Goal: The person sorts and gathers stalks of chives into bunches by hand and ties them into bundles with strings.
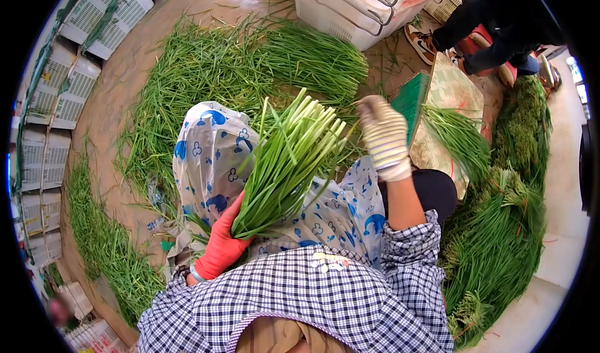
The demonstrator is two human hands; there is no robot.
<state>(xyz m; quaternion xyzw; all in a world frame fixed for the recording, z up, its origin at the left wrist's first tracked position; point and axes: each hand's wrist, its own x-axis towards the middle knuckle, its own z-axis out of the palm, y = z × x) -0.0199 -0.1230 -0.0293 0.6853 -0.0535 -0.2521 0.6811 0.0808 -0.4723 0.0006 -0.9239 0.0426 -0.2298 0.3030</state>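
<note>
My left hand (222,243), in a red glove, is wrapped round a thick bunch of garlic chives (287,165) above my lap. The pale cut ends point up and away from me, and the green leaves run down into the glove. To the right of those ends, apart from the bunch, my right hand (382,131) is raised in a striped white and yellow glove. Its fingers are drawn together; whatever is in them, if anything, is too small to name. A plastic sheet with blue prints (215,150) covers my legs under the bunch.
Loose chives (194,71) lie heaped on the floor ahead, with more along the left (112,247). Tied bundles (494,247) are piled at right, beside a board (447,112) bearing a small bundle. White crates (340,15) stand ahead and line the left. Another person (500,21) sits at upper right.
</note>
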